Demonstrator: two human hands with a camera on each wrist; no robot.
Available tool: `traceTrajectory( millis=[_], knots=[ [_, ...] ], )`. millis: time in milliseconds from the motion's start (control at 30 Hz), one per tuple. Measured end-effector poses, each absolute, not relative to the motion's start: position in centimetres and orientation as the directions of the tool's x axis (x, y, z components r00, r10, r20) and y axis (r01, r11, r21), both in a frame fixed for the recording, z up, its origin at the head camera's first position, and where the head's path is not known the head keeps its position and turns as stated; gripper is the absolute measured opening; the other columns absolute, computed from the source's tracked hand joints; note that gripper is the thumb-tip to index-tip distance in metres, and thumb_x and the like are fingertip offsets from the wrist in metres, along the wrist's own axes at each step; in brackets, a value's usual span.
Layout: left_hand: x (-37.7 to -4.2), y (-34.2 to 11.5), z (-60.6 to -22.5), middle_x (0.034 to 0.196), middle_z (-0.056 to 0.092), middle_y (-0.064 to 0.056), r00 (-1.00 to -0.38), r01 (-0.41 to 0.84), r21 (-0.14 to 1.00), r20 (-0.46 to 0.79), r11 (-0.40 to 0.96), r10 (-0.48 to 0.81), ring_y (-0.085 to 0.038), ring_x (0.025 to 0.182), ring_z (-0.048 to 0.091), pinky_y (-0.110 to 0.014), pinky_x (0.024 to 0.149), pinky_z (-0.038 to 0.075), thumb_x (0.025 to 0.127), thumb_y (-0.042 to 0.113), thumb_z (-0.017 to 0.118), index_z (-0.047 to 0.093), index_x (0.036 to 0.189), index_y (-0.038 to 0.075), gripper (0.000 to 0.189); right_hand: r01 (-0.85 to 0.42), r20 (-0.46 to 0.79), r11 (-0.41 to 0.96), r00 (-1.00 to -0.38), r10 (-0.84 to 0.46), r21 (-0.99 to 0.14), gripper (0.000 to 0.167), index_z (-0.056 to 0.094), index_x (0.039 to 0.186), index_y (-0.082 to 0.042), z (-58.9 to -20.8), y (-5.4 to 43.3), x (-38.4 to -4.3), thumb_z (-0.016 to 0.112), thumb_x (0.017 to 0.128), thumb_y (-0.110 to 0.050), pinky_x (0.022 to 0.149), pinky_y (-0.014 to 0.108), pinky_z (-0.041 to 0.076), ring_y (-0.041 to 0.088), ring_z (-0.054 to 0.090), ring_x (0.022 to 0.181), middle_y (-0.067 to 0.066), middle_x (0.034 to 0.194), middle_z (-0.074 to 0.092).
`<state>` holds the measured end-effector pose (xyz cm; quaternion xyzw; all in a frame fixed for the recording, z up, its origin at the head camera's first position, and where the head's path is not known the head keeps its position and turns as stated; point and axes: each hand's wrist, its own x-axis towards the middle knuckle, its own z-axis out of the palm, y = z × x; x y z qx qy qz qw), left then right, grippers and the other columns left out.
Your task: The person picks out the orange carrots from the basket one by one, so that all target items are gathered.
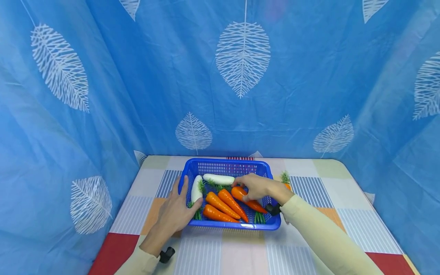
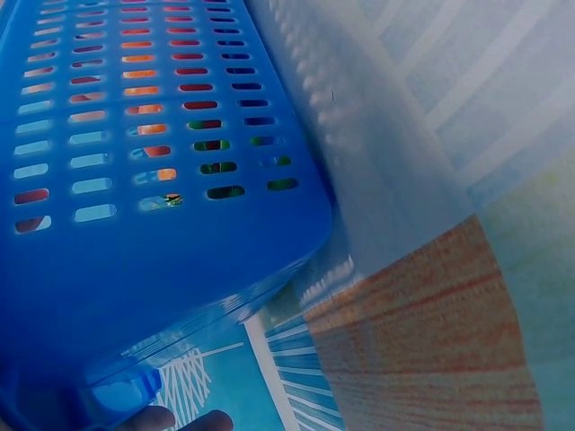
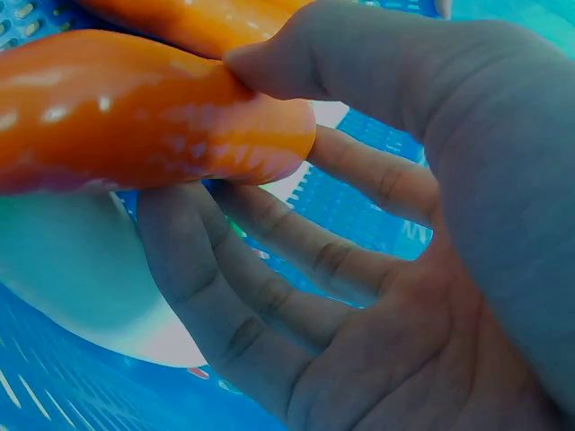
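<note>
My right hand [image 1: 256,187] reaches into a blue plastic basket [image 1: 237,225] and pinches the thick end of a glossy orange carrot [image 1: 252,204] between thumb and fingers. The right wrist view shows this carrot [image 3: 135,117] close up, above a smooth white surface. Several other carrots [image 1: 223,206] lie left of it in the basket. Two white radishes with green tops are there too, one radish [image 1: 197,189] along the left wall and another radish [image 1: 218,179] near the back. My left hand [image 1: 175,208] rests at the basket's left rim, its fingers fairly straight and the thumb spread inward.
Outside the basket, just right of it, an orange thing with a green leafy top [image 1: 285,177] is partly hidden behind the right wrist. A checked cloth [image 1: 302,217] covers the table. Blue curtains [image 1: 165,76] with white leaf prints hang behind and on both sides.
</note>
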<state>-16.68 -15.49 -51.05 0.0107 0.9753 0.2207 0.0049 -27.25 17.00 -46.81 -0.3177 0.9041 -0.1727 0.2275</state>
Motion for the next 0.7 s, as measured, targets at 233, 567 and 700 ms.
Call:
traceTrajectory(
  millis=[233, 567, 700],
  knots=[
    [-16.7, -15.4, -51.1, 0.194, 0.017, -0.027, -1.000, 0.020, 0.422, -0.012, 0.907, 0.028, -0.064, 0.156, 0.056, -0.077, 0.108, 0.064, 0.112, 0.066, 0.066, 0.016, 0.188, 0.013, 0.106, -0.509, -0.272, 0.718, -0.691, -0.669, -0.474, 0.057, 0.072, 0.153, -0.013, -45.9, 17.6, -26.9, 0.089, 0.098, -0.010, 0.110, 0.055, 0.067, 0.036, 0.075, 0.132, 0.014, 0.142, 0.081],
    [-16.7, -15.6, -51.0, 0.195, 0.014, -0.027, -0.999, 0.017, 0.416, -0.027, 0.909, 0.031, -0.064, 0.158, 0.055, -0.077, 0.108, 0.064, 0.112, 0.067, 0.065, 0.013, 0.189, 0.014, 0.106, -0.480, -0.247, 0.691, -0.694, -0.676, -0.541, 0.059, 0.070, 0.156, -0.014, -44.9, 18.6, -26.4, 0.085, 0.100, -0.008, 0.079, 0.033, 0.068, 0.014, 0.076, 0.088, 0.017, 0.142, 0.078],
    [-16.8, -15.4, -51.0, 0.195, 0.014, -0.028, -0.999, 0.013, 0.423, -0.027, 0.906, 0.027, -0.064, 0.159, 0.054, -0.077, 0.110, 0.063, 0.112, 0.067, 0.065, 0.013, 0.189, 0.014, 0.106, -0.469, -0.229, 0.683, -0.705, -0.672, -0.560, 0.059, 0.069, 0.157, -0.014, -44.5, 19.1, -26.4, 0.084, 0.100, -0.008, 0.076, 0.030, 0.067, 0.012, 0.077, 0.087, 0.017, 0.139, 0.076]
  ],
)
